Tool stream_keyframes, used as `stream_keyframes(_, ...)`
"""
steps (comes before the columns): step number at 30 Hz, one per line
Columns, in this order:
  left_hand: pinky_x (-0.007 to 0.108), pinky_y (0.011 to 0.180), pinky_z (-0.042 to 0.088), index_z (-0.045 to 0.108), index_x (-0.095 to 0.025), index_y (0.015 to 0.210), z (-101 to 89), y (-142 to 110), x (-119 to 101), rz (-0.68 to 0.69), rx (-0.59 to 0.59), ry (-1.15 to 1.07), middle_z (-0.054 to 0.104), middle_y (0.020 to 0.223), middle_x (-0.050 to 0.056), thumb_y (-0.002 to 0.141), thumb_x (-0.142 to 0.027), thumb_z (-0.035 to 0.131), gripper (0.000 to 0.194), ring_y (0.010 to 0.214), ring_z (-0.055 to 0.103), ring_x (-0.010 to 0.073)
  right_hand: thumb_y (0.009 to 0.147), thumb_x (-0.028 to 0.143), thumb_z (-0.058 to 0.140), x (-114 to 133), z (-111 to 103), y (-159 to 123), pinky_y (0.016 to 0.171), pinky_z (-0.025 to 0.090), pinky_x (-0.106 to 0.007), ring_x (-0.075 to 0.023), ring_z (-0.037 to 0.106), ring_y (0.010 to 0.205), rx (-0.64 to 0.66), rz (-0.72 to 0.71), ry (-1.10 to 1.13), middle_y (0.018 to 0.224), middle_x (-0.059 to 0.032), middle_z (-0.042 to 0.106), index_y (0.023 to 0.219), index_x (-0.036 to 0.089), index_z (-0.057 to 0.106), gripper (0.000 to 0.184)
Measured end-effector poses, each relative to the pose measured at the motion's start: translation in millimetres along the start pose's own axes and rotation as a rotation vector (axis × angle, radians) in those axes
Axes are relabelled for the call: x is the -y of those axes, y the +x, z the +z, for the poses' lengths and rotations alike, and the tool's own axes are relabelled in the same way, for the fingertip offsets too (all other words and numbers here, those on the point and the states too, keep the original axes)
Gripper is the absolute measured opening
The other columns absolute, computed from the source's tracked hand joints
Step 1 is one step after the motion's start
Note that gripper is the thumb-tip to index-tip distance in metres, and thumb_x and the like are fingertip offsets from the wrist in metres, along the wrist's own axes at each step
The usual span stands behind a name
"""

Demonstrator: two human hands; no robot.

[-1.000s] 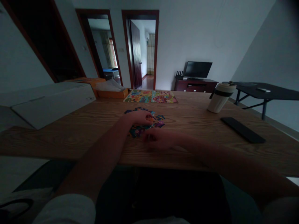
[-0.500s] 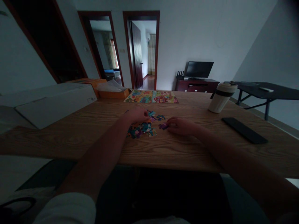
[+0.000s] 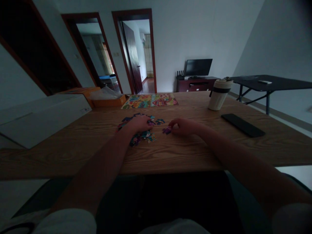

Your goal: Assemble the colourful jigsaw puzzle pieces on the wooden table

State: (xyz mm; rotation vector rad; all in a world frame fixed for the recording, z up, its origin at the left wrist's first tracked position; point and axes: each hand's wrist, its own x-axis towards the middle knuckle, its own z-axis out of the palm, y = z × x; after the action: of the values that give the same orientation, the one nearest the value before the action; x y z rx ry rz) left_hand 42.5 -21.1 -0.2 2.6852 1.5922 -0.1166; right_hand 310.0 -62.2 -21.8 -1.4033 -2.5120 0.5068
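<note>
Lightly, hands (image 3: 140, 124) touch jigsaw pieces (image 3: 143, 137) (on a grained wood tabletop (image 3: 185, 152)).

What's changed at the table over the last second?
The right hand has moved rightward, away from the left hand, and now sits at a purple jigsaw piece; whether it grips the piece, I cannot tell. The jigsaw pieces have spread out from their tighter heap. The left hand stays over them, and the white tumbler stands where it did.
</note>
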Motion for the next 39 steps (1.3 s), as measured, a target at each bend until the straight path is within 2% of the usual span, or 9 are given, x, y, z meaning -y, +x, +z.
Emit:
stream_keyframes(6, 0.036, 0.094, 0.048, 0.075, -0.025, 0.118, 0.9, 0.5, 10.1, -0.012, 0.036, 0.029, 0.073, 0.119, 0.010, 0.088, -0.047, 0.057, 0.042, 0.107, 0.066, 0.0282, 0.088, 0.036, 0.062, -5.9, 1.6, 1.8, 0.064, 0.042, -0.028, -0.0179, 0.064, 0.070, 0.125, -0.035, 0.028, 0.087, -0.0047, 0.076, 0.114, 0.022, 0.077, 0.032)
stream_keyframes(10, 0.038, 0.093, 0.048, 0.076, -0.027, 0.116, 1.1, -1.3, 19.3, -0.050, 0.037, 0.024, 0.073, 0.119, 0.010, 0.088, -0.057, 0.055, 0.046, 0.108, 0.065, 0.0299, 0.088, 0.038, 0.063, -6.8, 0.5, 2.0, 0.062, 0.041, -0.028, -0.0173, 0.062, 0.068, 0.113, -0.014, 0.001, 0.085, -0.0048, 0.075, 0.115, 0.022, 0.076, 0.035)
stream_keyframes(13, 0.039, 0.094, 0.047, 0.076, -0.028, 0.115, 1.8, -0.4, 22.4, -0.048, 0.049, 0.022, 0.073, 0.117, 0.010, 0.084, -0.064, 0.058, 0.050, 0.109, 0.064, 0.0307, 0.087, 0.040, 0.065, -6.9, 0.5, 2.8, 0.062, 0.042, -0.028, -0.0182, 0.064, 0.071, 0.106, 0.014, 0.003, 0.087, -0.0049, 0.076, 0.118, 0.024, 0.075, 0.037)
stream_keyframes(19, 0.035, 0.089, 0.049, 0.074, -0.024, 0.113, 4.4, 4.5, 20.2, -0.027, 0.083, -0.033, 0.073, 0.116, 0.010, 0.079, -0.060, 0.064, 0.051, 0.104, 0.065, 0.0277, 0.085, 0.036, 0.067, -3.4, -1.3, 2.4, 0.066, 0.046, -0.028, -0.0196, 0.067, 0.080, 0.091, 0.024, 0.037, 0.098, -0.0074, 0.076, 0.113, 0.020, 0.076, 0.033)
stream_keyframes(24, 0.035, 0.088, 0.048, 0.076, -0.025, 0.110, 3.5, 0.7, 11.4, 0.043, 0.017, -0.031, 0.074, 0.113, 0.010, 0.081, -0.056, 0.063, 0.044, 0.100, 0.066, 0.0276, 0.083, 0.034, 0.068, -4.5, -3.5, 2.4, 0.068, 0.048, -0.028, -0.0202, 0.067, 0.083, 0.106, 0.024, 0.041, 0.097, -0.0068, 0.076, 0.106, 0.021, 0.076, 0.028)
stream_keyframes(29, 0.032, 0.080, 0.047, 0.077, -0.025, 0.105, -2.3, -3.7, -1.7, 0.040, -0.016, -0.009, 0.077, 0.102, 0.007, 0.095, -0.055, 0.042, 0.047, 0.088, 0.068, 0.0236, 0.080, 0.037, 0.072, -8.2, -4.1, 2.0, 0.071, 0.050, -0.029, -0.0207, 0.068, 0.085, 0.126, 0.026, 0.069, 0.097, -0.0064, 0.076, 0.101, 0.021, 0.076, 0.027)
stream_keyframes(34, 0.033, 0.077, 0.044, 0.074, -0.021, 0.094, -6.5, -7.7, -14.9, -0.036, -0.187, 0.045, 0.075, 0.093, 0.009, 0.099, -0.044, 0.036, 0.044, 0.083, 0.066, 0.0242, 0.078, 0.040, 0.074, -5.9, -5.2, 0.7, 0.070, 0.050, -0.029, -0.0206, 0.068, 0.085, 0.154, 0.026, 0.080, 0.099, -0.0051, 0.077, 0.101, 0.022, 0.076, 0.029)
stream_keyframes(39, 0.033, 0.079, 0.044, 0.071, -0.021, 0.095, -11.3, -14.0, -25.9, 0.025, -0.345, -0.023, 0.073, 0.091, 0.008, 0.103, -0.042, 0.032, 0.046, 0.085, 0.065, 0.0236, 0.076, 0.042, 0.076, -20.4, -15.7, -1.5, 0.071, 0.050, -0.030, -0.0207, 0.069, 0.083, 0.265, 0.053, 0.012, 0.095, -0.0037, 0.077, 0.093, 0.023, 0.078, 0.026)
